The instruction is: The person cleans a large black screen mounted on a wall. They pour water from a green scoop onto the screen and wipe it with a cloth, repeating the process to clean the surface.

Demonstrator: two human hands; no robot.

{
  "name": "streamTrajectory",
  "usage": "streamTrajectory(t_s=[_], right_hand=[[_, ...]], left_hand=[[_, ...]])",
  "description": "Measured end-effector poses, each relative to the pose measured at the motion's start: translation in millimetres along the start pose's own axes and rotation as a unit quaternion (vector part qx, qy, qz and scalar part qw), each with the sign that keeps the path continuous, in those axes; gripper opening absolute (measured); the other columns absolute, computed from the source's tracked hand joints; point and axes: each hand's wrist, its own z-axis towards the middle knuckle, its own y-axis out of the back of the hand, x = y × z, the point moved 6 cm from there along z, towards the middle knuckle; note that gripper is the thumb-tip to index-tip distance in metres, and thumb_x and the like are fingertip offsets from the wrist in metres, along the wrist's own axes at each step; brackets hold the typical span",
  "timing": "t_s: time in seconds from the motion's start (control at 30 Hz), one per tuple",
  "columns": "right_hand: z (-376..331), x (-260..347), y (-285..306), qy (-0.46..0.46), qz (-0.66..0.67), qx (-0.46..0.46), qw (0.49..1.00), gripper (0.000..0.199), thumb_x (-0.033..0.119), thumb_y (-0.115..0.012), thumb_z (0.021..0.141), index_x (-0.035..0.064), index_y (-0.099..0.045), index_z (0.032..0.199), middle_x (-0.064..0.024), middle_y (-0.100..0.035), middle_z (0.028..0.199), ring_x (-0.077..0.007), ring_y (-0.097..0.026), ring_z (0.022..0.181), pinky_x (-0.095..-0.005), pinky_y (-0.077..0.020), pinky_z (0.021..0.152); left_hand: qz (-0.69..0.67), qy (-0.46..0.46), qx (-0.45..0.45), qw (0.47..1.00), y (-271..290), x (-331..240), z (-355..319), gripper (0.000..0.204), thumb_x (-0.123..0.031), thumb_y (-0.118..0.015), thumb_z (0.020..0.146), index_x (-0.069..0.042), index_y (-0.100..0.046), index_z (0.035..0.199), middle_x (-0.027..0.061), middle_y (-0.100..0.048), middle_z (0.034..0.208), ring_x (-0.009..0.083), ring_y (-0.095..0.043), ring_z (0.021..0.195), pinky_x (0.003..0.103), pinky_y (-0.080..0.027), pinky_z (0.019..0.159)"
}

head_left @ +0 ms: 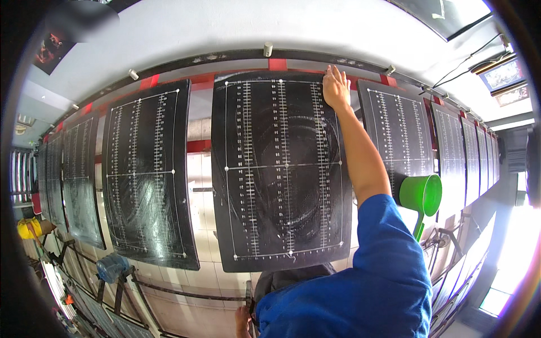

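One flat, open right hand (pixel 336 87) presses the central black panel (pixel 279 169); one green scoop (pixel 421 197) hangs nearby.

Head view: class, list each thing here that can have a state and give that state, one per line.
Right hand: open, flat on the top right corner of the centre panel.
Left hand: low at the frame edge, grip unclear.
Centre panel: hanging upright, wet and smeared.
Left panel: hanging, streaked.
Green scoop: hanging, mouth facing out.
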Motion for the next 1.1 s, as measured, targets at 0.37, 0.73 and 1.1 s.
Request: streamTrajectory(t_s=[0.37, 0.73, 1.1], right_hand=[[-444, 8, 104, 0.055, 0.062, 0.086, 0.993, 0.066, 0.022, -0.053, 0.097, -0.0124, -0.031, 0.149, -0.0316, -0.026, 0.157, -0.053, -0.017, 0.147, -0.0609, -0.0177, 0.12], [-90, 75, 21, 0.116, -0.176, -0.092, 0.973, 0.059, 0.041, -0.048, 0.101, 0.0029, -0.043, 0.147, -0.0247, -0.04, 0.152, -0.0502, -0.031, 0.141, -0.0605, -0.0177, 0.118], [-307, 209, 62, 0.305, -0.029, 0.278, 0.91, 0.065, 0.04, -0.047, 0.103, 0.0078, -0.03, 0.156, -0.0171, -0.029, 0.161, -0.0405, -0.02, 0.151, -0.0551, -0.0152, 0.124]], left_hand=[[-0.12, 0.005, 0.011, 0.993, 21, -81, 55, 0.039, -0.033, -0.056, 0.097, -0.006, -0.057, 0.125, 0.015, -0.069, 0.103, 0.025, -0.067, 0.09, 0.041, -0.055, 0.076], [0.055, -0.099, 0.033, 0.993, 8, -21, 18, 0.034, -0.033, -0.057, 0.096, -0.003, -0.063, 0.112, 0.0085, -0.068, 0.091, 0.0165, -0.063, 0.072, 0.028, -0.047, 0.055], [-0.263, 0.051, -0.031, 0.963, -2, -21, 9, 0.031, -0.033, -0.058, 0.094, -0.008, -0.059, 0.112, 0.0081, -0.068, 0.088, 0.016, -0.063, 0.07, 0.032, -0.05, 0.059]])
